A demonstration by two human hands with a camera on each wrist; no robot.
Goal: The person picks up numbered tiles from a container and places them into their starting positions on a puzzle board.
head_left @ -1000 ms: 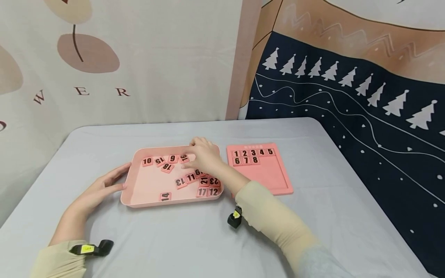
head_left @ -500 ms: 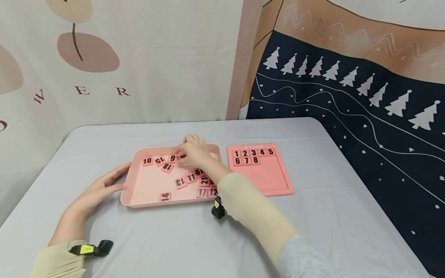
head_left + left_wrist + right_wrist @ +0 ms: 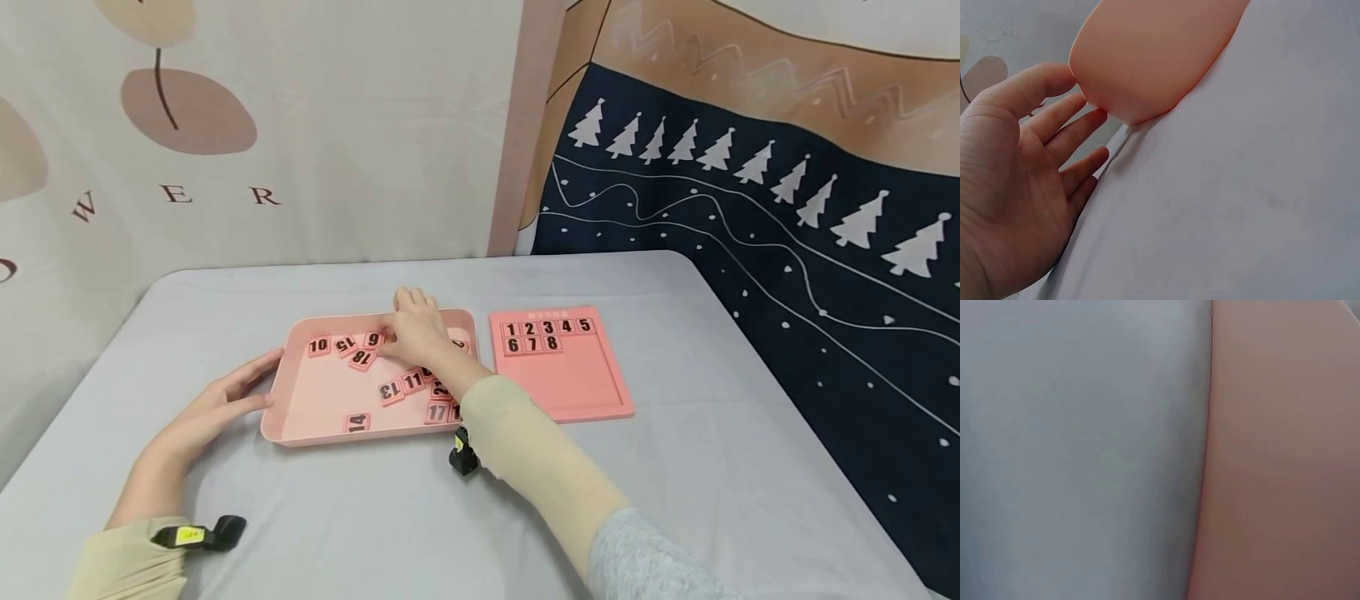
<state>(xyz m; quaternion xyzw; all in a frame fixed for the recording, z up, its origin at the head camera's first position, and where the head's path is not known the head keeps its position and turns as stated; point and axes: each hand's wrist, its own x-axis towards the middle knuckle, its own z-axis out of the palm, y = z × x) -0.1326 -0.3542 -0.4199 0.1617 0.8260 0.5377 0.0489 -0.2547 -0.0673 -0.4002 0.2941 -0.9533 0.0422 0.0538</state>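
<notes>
Numbered tiles (image 3: 363, 359) lie scattered in pink tray (image 3: 311, 400); R hand (image 3: 417, 331) at approx. 1 o'clock, can't tell if grasping one. L hand (image 3: 204, 419), fingers loosely straight, touches tray's 9 o'clock end. Pink board (image 3: 566, 379) w/ tiles 1–8 (image 3: 532, 344) sits at tray's 3 o'clock.

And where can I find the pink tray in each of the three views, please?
Head: left of centre, lower half: the pink tray.
Left wrist: upper middle, touched by the left hand.
Right wrist: right side, probably its wall.
Shared landmark: the pale tablecloth, in all three.
</notes>
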